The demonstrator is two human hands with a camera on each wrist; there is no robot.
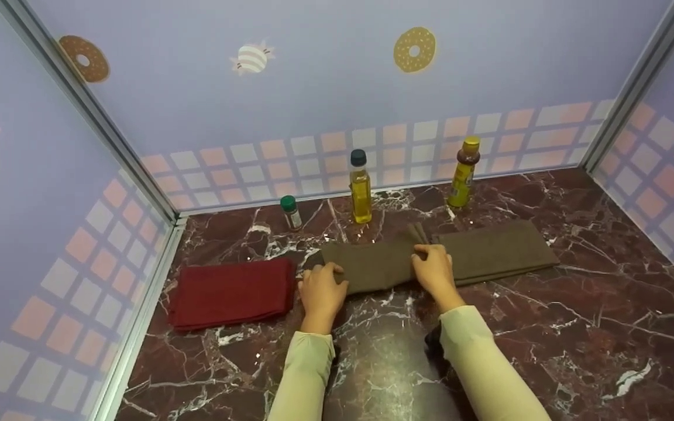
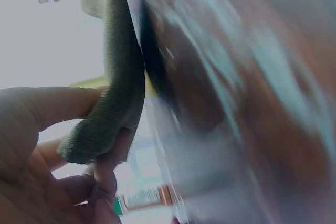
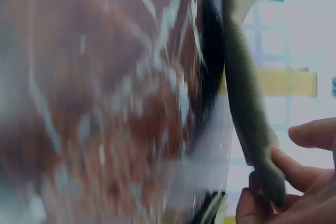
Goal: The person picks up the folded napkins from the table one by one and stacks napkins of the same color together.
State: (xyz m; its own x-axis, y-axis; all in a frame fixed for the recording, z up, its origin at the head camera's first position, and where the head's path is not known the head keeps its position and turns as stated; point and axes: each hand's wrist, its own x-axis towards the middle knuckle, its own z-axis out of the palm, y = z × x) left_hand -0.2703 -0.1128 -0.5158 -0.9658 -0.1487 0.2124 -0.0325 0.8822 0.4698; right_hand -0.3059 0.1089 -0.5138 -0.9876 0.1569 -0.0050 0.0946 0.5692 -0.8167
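An olive-green folded cloth (image 1: 375, 266) spans the space between both hands, its far right corner bunched up. My left hand (image 1: 321, 292) pinches its left end between thumb and fingers, which the left wrist view shows closely on the cloth (image 2: 123, 51). At the other end my right hand (image 1: 435, 272) pinches the cloth edge; the right wrist view shows fingers on both sides of the fabric (image 3: 244, 87). Both wrist views show the cloth held up off the tabletop. Just right of it lies another olive-green folded cloth (image 1: 495, 251), near my right hand.
A folded red cloth (image 1: 231, 295) lies left of my left hand. Behind stand a small green-capped jar (image 1: 291, 213), an oil bottle (image 1: 361, 190) and a yellow-capped bottle (image 1: 464, 172). Patterned panels (image 1: 313, 88) enclose the dark marbled tabletop (image 1: 594, 333).
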